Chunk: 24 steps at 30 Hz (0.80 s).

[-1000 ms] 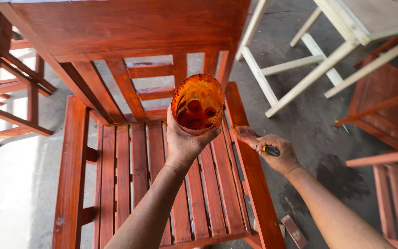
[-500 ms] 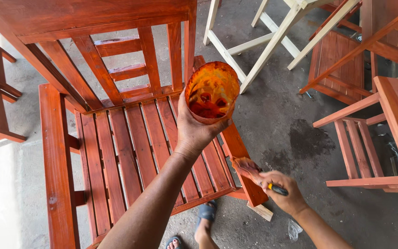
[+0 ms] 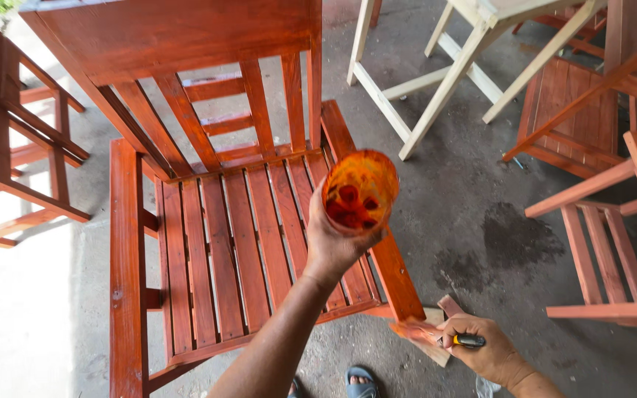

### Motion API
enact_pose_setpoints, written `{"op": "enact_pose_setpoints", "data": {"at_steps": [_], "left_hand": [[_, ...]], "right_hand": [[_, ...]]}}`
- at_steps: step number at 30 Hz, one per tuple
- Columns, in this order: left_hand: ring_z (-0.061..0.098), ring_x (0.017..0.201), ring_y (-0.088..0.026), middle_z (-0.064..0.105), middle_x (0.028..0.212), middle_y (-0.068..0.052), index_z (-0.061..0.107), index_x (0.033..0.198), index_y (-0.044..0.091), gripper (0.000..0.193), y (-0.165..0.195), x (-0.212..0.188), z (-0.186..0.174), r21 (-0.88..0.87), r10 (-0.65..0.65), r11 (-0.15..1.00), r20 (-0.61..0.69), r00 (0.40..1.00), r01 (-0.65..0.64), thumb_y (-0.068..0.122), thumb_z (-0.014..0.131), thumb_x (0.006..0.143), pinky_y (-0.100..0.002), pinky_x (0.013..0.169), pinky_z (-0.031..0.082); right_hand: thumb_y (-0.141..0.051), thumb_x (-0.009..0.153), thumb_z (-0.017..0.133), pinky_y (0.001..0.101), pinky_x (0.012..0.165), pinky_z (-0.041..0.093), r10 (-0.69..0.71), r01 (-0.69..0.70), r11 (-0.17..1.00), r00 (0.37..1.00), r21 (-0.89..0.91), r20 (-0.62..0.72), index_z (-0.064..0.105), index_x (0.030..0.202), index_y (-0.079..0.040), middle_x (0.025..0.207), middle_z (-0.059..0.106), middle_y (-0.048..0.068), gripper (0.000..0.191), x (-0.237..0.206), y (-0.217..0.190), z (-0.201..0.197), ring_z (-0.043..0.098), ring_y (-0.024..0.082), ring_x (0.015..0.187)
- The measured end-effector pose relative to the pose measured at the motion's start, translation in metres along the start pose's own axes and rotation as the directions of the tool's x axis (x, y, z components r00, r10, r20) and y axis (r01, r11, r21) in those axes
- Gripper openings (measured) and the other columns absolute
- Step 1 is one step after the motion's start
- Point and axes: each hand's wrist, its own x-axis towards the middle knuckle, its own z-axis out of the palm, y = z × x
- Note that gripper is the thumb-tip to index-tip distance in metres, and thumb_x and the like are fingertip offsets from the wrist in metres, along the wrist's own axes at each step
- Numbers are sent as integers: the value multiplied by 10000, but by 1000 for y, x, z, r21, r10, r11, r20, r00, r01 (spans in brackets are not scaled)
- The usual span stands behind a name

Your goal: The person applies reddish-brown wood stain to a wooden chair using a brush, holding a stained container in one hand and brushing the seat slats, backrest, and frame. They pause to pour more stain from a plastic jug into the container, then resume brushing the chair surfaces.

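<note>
Your left hand (image 3: 333, 247) is gripping the stain-smeared cup (image 3: 359, 191) over the red-brown chair (image 3: 208, 228) — your right hand (image 3: 484, 350) is clenching a brush (image 3: 436, 335).

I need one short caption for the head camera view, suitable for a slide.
Left hand holds a stain-smeared cup over a red-brown slatted chair; right hand grips a brush.

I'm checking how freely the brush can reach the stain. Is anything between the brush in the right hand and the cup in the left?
Nothing visible blocks it. The left hand holds the orange cup up over the slatted chair, its mouth open. The right hand holds the brush lower, beside the chair's front corner, with only open air between them.
</note>
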Motion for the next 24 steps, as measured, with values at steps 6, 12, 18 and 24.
{"op": "enact_pose_setpoints", "data": {"at_steps": [6,12,18,24], "left_hand": [[559,1314,-292,518,1387,-138,417,1463,57,1109,6,-14,11,355,86,932,-16,996,-75,295,981,538,-397,1162,468],[482,1365,-288,452,1426,-133,369,1472,98,1129,15,-11,27,425,85,901,31,996,-90,304,1001,559,-401,1188,424],[425,1398,-302,408,1463,-144,347,1484,100,1171,22,-14,39,486,107,865,64,992,-124,338,1024,559,-404,1198,405],[413,1426,-323,417,1488,-154,353,1489,101,1201,29,-20,50,521,162,832,98,982,-190,360,1037,536,-428,1205,391]], "right_hand": [[86,698,759,329,856,645,-307,312,905,949,287,-64,776,727,-35,996,767,109,125,10,-83,-98,789,215,919],[-23,797,808,270,826,667,-756,761,648,636,-34,-155,757,869,-126,1146,763,101,135,-28,-181,-215,765,191,1010],[-27,770,785,262,816,657,-857,855,514,515,-65,-16,752,881,-129,1125,813,72,154,-54,-258,-251,761,173,1010],[45,659,740,358,791,595,-847,854,443,498,-272,184,744,792,-104,962,806,37,199,-32,-307,-202,780,208,917]]}}
